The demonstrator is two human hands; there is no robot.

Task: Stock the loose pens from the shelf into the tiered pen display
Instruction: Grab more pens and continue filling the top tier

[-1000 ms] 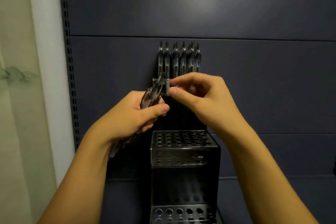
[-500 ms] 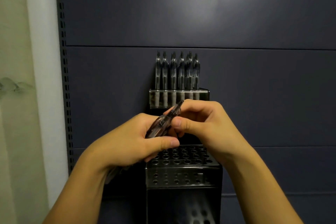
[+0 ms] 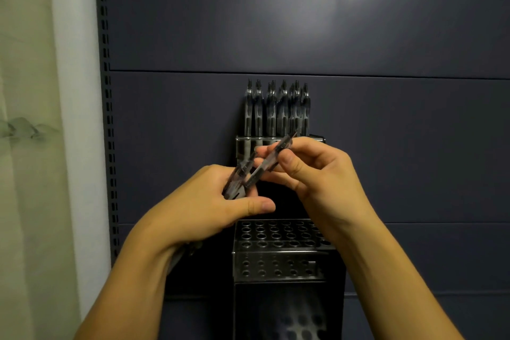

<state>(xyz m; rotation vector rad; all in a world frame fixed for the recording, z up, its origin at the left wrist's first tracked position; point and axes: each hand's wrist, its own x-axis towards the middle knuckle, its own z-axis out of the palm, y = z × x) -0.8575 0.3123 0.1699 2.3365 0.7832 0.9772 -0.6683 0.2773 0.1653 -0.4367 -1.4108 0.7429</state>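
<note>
Moved: your right hand (image 3: 317, 174) has drawn one translucent grey plastic pen (image 3: 269, 163) out of the bundle, up and rightward.
Left hand (image 3: 209, 207): fingers curled around the bundle of matching loose pens (image 3: 234, 182), thumb straight.
Right hand: thumb and fingers pinch the single pen.
Display: tiered black perforated metal pen display (image 3: 281, 237); middle tier empty below your hands, top tier's row of standing pens (image 3: 277, 107) behind.
Risk: the left hand's grip looks loose, so pens could slip; a tilted pen may miss its hole.
</note>
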